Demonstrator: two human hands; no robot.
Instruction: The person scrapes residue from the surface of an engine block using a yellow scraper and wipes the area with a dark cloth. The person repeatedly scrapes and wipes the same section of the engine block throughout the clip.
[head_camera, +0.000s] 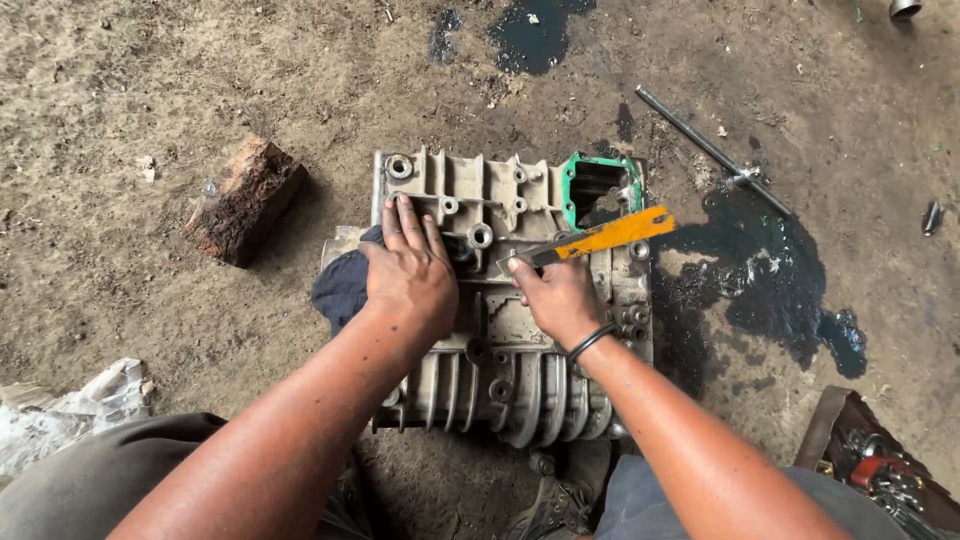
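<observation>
The left hand (410, 275) lies flat and open on the grey metal case (500, 300), touching a dark rag (340, 290). The right hand (560, 300) grips an orange-handled scraper (600, 238) tight.

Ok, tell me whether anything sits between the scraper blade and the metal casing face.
Nothing visible does. The right hand holds the orange-handled scraper with its blade end down at the metal casing. The dark rag lies off to the side under the left hand, clear of the blade.
</observation>
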